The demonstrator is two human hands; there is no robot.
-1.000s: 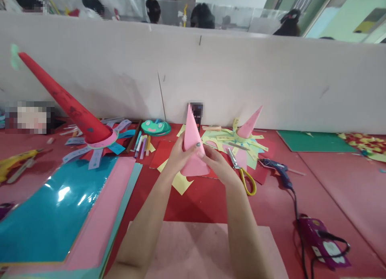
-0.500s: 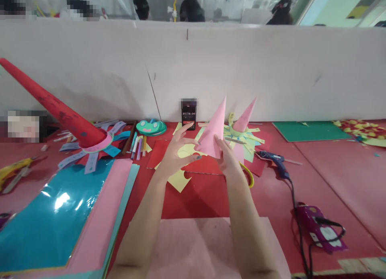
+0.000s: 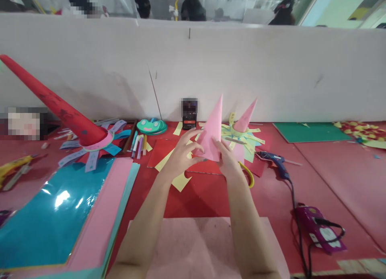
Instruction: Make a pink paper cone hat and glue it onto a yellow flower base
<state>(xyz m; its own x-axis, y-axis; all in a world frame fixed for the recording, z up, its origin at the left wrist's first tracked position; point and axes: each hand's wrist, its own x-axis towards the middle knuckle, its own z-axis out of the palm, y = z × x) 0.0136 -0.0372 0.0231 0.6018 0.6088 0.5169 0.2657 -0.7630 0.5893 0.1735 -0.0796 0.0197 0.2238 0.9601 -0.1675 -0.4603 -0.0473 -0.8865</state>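
A pink paper cone (image 3: pixel 212 132) stands point up between my hands, above the red table. My right hand (image 3: pixel 230 160) grips its lower right side, the thumb pressed on the near face. From the left, my left hand (image 3: pixel 181 156) curls its fingers about the cone's lower left edge, with the thumb low near the bottom rim. Parts of its fingertips are hidden. Just behind to the right, a second, smaller pink cone (image 3: pixel 245 117) rises from a ring of yellow paper strips (image 3: pixel 255 135). Yellow-handled scissors (image 3: pixel 249 174) lie partly behind my right forearm.
A tall red cone with paper strips (image 3: pixel 69 114) leans at the left, above blue sheets (image 3: pixel 57 214). Markers (image 3: pixel 139 146) and a phone (image 3: pixel 189 114) are at the back. A glue gun (image 3: pixel 277 164) with a trailing cord lies right. Pink paper (image 3: pixel 196 247) lies in front.
The cone has shifted slightly left, toward my left hand. The fingers of my left hand have come in from a wider spread and closed on its lower left side.
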